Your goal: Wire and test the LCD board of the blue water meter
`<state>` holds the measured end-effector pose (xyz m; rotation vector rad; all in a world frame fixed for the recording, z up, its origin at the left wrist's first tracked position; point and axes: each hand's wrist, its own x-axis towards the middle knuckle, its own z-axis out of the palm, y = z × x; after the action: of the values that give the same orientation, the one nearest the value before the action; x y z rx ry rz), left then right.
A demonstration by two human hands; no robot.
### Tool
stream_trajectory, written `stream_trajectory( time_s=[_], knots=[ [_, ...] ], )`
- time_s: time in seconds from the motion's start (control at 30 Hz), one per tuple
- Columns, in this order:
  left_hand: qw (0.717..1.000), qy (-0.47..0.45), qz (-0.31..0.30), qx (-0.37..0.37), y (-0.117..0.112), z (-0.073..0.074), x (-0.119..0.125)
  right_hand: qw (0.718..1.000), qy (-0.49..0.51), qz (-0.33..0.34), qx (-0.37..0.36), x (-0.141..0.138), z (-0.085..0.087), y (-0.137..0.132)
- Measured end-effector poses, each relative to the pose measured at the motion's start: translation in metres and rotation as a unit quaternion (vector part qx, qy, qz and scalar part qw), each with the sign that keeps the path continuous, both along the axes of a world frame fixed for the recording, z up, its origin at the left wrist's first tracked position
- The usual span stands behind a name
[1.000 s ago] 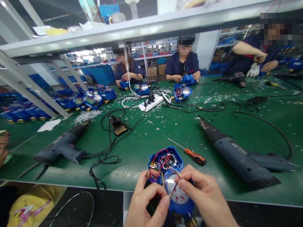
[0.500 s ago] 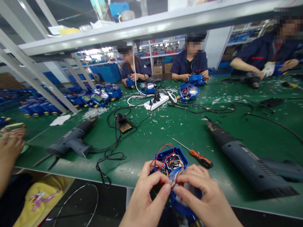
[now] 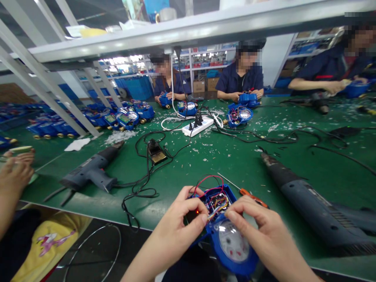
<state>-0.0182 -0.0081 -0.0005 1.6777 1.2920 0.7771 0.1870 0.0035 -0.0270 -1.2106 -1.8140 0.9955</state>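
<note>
A blue meter [image 3: 216, 239] with a round clear dial window lies tilted at the table's front edge. Its open box section holds coloured wires [image 3: 219, 207], and a small red light glows inside. My left hand [image 3: 188, 219] is closed in a pinch on the wire bundle at the box's left side. Thumb and fingertips of my right hand [image 3: 249, 223] are pressed together over the box's right edge by the wires; what they grip is hidden. A red wire loop [image 3: 209, 177] arches above the box. Just behind my right hand lies an orange-handled screwdriver [image 3: 254, 197], partly covered.
Heat guns lie left [image 3: 94, 168] and right [image 3: 311, 199]. A soldering iron stand [image 3: 157, 152], a power strip [image 3: 198, 126] and tangled cables occupy the middle. Co-workers sit across the table; another person's hand [image 3: 17, 172] is at left. A shelf [image 3: 188, 35] hangs overhead.
My right hand has moved slightly right, away from my left fingertips, uncovering the dial window. The meter has turned toward the camera. The view has shifted a little.
</note>
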Motion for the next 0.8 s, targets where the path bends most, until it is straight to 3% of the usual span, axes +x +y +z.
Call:
stream_trajectory(
  time_s=[0.07, 0.13, 0.27, 0.4, 0.5, 0.6, 0.7, 0.8],
  knots=[
    [0.999, 0.01, -0.038, 0.0, 0.013, 0.003, -0.009, 0.998, -0.02, -0.045, 0.028, 0.009, -0.007, 0.007],
    [0.995, 0.015, -0.097, 0.011, 0.027, 0.006, -0.018, 0.997, -0.03, -0.069, 0.0, 0.014, -0.017, 0.01],
    [0.984, 0.038, -0.172, 0.031, 0.053, 0.013, -0.027, 0.989, -0.016, -0.017, -0.148, 0.013, -0.04, 0.004],
    [0.976, 0.032, -0.215, 0.023, 0.064, 0.016, -0.032, 0.974, 0.08, 0.037, -0.21, 0.014, -0.048, 0.01],
    [0.983, 0.015, -0.18, 0.015, 0.054, 0.015, -0.036, 0.959, 0.123, 0.091, -0.241, 0.015, -0.041, 0.035],
    [0.993, 0.02, -0.119, -0.009, 0.03, 0.009, -0.036, 0.957, 0.1, 0.189, -0.197, 0.01, -0.029, 0.073],
    [0.998, 0.043, -0.044, -0.019, -0.001, -0.005, -0.028, 0.931, 0.047, 0.33, -0.148, -0.007, -0.017, 0.112],
    [0.998, 0.035, 0.035, 0.033, -0.027, -0.025, -0.014, 0.92, 0.016, 0.368, -0.131, -0.028, -0.009, 0.139]
  ],
)
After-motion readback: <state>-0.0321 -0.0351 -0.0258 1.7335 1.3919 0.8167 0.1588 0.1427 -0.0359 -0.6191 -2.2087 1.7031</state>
